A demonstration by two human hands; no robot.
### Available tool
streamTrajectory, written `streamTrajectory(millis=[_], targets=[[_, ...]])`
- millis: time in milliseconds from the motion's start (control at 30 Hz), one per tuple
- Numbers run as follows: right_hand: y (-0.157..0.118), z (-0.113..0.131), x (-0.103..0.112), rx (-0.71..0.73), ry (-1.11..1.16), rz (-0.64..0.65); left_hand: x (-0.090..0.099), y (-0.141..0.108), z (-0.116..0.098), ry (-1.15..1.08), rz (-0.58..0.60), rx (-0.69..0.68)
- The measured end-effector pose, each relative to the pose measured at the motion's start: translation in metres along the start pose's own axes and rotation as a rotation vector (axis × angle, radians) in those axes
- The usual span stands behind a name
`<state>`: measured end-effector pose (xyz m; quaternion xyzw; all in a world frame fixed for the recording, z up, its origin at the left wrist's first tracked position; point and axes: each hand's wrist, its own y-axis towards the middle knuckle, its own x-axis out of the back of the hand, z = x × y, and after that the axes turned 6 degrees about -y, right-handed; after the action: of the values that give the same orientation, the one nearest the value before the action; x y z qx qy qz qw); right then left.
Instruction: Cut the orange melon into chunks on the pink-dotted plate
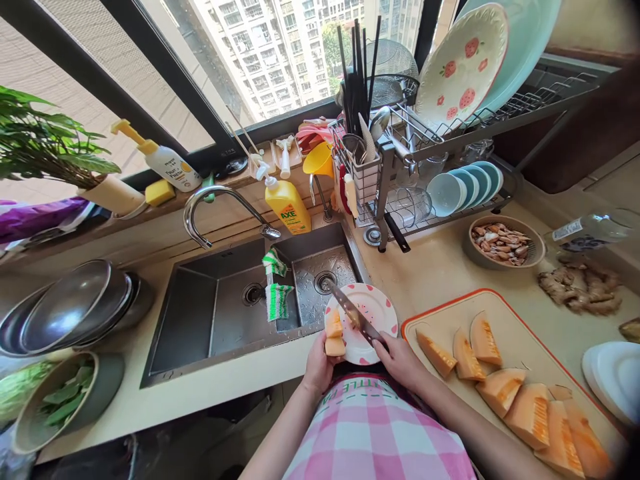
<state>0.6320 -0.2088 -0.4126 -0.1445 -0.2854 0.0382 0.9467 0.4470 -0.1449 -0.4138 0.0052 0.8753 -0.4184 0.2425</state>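
A white plate with pink spots (384, 308) sits at the counter's front edge, just right of the sink. My left hand (319, 363) is closed around an orange melon piece (335, 333) at the plate's left side. The handle of a knife (357, 318) is in my closed right hand (400, 360). The blade lies slantwise above the plate, its tip toward the sink, with something pale on it. Several melon wedges (530, 413) rest on a red-rimmed cutting board (500, 320) to the right.
A double sink (190, 320) with a faucet (225, 193) and a green-striped cloth (277, 301) lies to the left. Behind stand a dish rack (385, 200) and yellow bottle (287, 205). A bowl of shallots (506, 243) stands right; stacked pans (75, 307) stand far left.
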Motion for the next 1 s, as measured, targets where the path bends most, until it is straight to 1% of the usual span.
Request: streamTrajectory(millis=[133,233,300,400,533,667,800,900,1000], targets=[[-0.033,-0.016,0.001,0.087,-0.203,0.036,-0.007,-0.003,-0.001,0.010,-0.092,-0.031],[-0.051,-0.028,-0.003,0.126,-0.377,0.047,-0.013,-0.006,0.000,0.044,-0.132,-0.081],[-0.060,-0.035,-0.005,0.141,-0.502,0.030,-0.018,-0.008,0.001,0.027,-0.149,-0.095],[-0.072,-0.044,-0.004,0.180,-0.660,-0.018,-0.023,-0.010,0.001,-0.002,-0.140,-0.079],[-0.084,-0.053,0.001,0.210,-0.814,-0.080,-0.025,-0.012,0.003,0.070,-0.161,-0.101],[-0.091,-0.057,0.004,0.203,-0.897,-0.095,-0.025,-0.013,0.007,0.174,-0.184,-0.114],[-0.094,-0.054,-0.003,0.134,-0.918,-0.067,-0.030,-0.015,0.011,0.203,-0.214,-0.130],[-0.093,-0.050,-0.010,0.064,-0.918,-0.032,-0.034,-0.015,0.016,0.184,-0.212,-0.139],[-0.091,-0.045,-0.014,0.022,-0.895,0.004,-0.035,-0.014,0.019,0.191,-0.178,-0.159]])
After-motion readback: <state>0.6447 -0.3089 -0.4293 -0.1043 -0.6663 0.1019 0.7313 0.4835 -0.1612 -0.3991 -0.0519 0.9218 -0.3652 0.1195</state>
